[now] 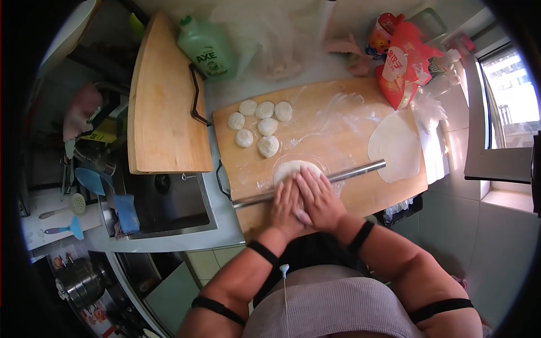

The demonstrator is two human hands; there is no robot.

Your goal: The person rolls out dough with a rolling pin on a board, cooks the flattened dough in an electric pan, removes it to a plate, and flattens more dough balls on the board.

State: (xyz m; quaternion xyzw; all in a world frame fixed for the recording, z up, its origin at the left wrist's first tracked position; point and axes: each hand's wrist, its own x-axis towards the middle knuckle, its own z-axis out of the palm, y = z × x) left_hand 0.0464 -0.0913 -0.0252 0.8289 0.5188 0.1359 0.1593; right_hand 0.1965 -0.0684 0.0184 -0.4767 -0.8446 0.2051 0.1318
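Observation:
My left hand [288, 205] and my right hand [316, 198] lie side by side over the middle of a metal rolling pin [358, 171]. Their fingers are stretched out flat and point away from me; the palms hide the pin's centre. Just beyond the fingertips, a round of dough [290, 168] shows from under the hands and pin. Several small dough balls [267, 127] sit at the upper left of the wooden board [315, 132]. A wide, thin sheet of dough [394, 147] lies at the board's right edge.
A second wooden board [169, 107] stands at the left, beside the sink [186, 205]. Behind are a green AXE bottle [208, 50] and, at the right, a red flour bag [401, 70]. An open window [510, 93] is far right. A pot [81, 283] stands lower left.

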